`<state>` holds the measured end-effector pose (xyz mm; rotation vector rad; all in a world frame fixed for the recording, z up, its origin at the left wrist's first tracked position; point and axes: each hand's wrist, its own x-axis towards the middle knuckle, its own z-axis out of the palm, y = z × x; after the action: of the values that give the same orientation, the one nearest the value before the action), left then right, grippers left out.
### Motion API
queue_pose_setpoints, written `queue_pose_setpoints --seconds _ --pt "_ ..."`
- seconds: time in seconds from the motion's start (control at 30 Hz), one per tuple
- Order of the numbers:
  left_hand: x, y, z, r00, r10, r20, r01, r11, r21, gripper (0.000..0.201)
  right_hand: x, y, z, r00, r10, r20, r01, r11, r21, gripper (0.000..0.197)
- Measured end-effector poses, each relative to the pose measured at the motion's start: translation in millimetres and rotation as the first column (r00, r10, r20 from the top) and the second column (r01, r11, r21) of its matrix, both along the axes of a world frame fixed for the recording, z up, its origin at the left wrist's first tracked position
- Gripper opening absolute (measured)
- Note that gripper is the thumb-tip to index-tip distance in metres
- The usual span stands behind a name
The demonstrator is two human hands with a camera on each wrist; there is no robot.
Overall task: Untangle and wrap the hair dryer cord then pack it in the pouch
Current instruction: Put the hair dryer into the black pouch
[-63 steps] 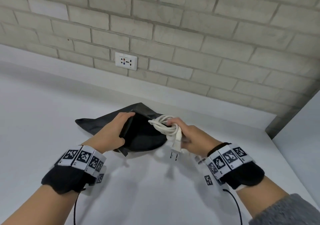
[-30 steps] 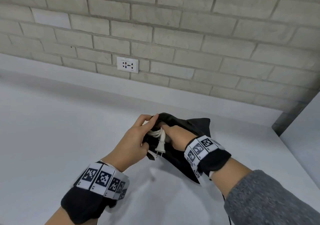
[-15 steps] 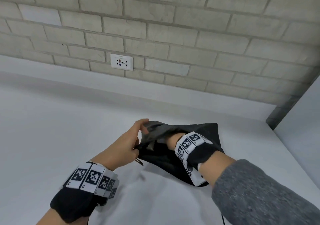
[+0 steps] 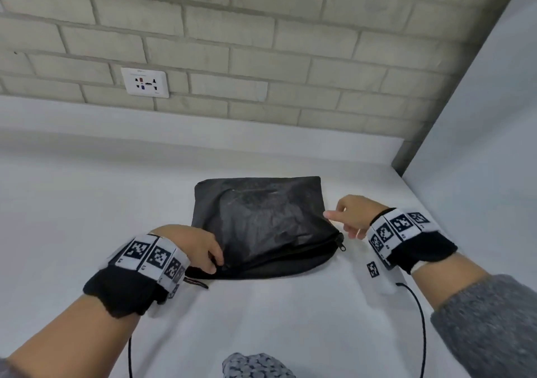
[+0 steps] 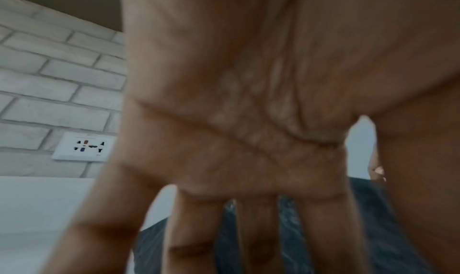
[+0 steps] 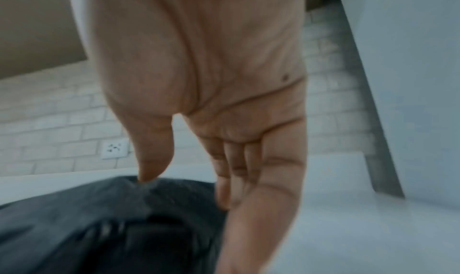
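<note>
Lying flat on the white table (image 4: 87, 197), the black fabric zip pouch (image 4: 261, 220) sits between both hands: the left hand (image 4: 189, 247) rests spread fingers on its near-left corner, while the right hand (image 4: 353, 213), loosely relaxed, touches its right edge with the thumb.

- The pouch (image 4: 261, 220) is black with a faint grey sheen on its creased top, and its zip (image 4: 341, 244) is black too.
- The surface (image 4: 72, 203) is plain white.
- The far wall (image 4: 261, 43) shows pale beige-grey bricks with lighter joints.
- The socket plate (image 4: 144, 83) is white, with small red, blue and black marks.
- Both wristbands (image 4: 151, 257) carry black-and-white square code patterns over black cuffs.
- The near right sleeve (image 4: 488, 328) is mottled grey.
</note>
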<state>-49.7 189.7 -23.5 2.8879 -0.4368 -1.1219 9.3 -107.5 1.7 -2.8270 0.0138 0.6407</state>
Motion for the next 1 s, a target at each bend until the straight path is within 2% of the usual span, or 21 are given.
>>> queue_pose_setpoints --seconds 0.07,0.1,0.17,0.23,0.27,0.4,0.5,0.57,0.6,0.67,0.73,0.83,1.0 --pt "3 -8 1 0.994 0.099 0.044 -0.100 0.995 0.015 0.055 2 -7 -18 0.991 -0.070 -0.117 0.075 0.997 0.033 0.057" --pt "6 -11 1 0.987 0.156 0.039 -0.157 0.988 0.004 0.063 2 -10 -25 0.977 -0.098 -0.188 0.118 0.988 0.101 0.057" --pt "14 -16 1 0.977 0.212 0.012 -0.212 0.977 0.013 0.071 1 -11 -32 0.937 -0.146 -0.318 0.246 0.921 0.303 0.036" --pt "19 -22 1 0.979 0.202 0.037 -0.204 0.977 0.067 0.070 -3 -13 -31 0.913 -0.159 -0.376 0.328 0.834 0.443 0.014" --pt "21 -25 0 0.978 0.198 0.060 -0.203 0.975 0.093 0.068 -5 -15 -31 0.906 -0.164 -0.389 0.354 0.798 0.488 0.009" --pt "36 -29 -6 0.941 0.296 0.166 -0.312 0.947 0.081 0.069 -11 -18 -30 0.879 -0.169 -0.446 0.443 0.634 0.634 0.015" --pt "35 -43 -4 0.862 0.355 0.362 -0.343 0.934 -0.099 0.059 -19 -13 -26 0.876 -0.133 -0.464 0.458 0.530 0.713 0.020" --pt "24 -65 3 0.796 0.362 0.486 -0.225 0.921 -0.318 0.037 -24 -8 -24 0.880 -0.098 -0.465 0.454 0.466 0.760 0.024" --pt "17 -79 8 0.786 0.368 0.497 -0.150 0.893 -0.424 0.029 -25 -6 -24 0.883 -0.078 -0.463 0.448 0.437 0.780 0.025" --pt "1 -107 13 0.818 0.372 0.440 -0.072 0.823 -0.563 0.033 -27 -5 -24 0.890 -0.053 -0.454 0.437 0.389 0.811 0.029" --pt "-10 -129 9 0.859 0.356 0.367 -0.057 0.780 -0.623 0.041 -29 -4 -23 0.898 -0.049 -0.437 0.424 0.366 0.829 0.030" --pt "-17 -148 -2 0.871 0.349 0.346 -0.056 0.770 -0.635 0.048 -32 -5 -22 0.910 -0.079 -0.407 0.406 0.370 0.836 0.026" --pt "-16 -159 -6 0.818 0.338 0.466 -0.016 0.823 -0.568 0.029 -39 -2 -23 0.929 -0.160 -0.333 0.369 0.396 0.841 0.022"
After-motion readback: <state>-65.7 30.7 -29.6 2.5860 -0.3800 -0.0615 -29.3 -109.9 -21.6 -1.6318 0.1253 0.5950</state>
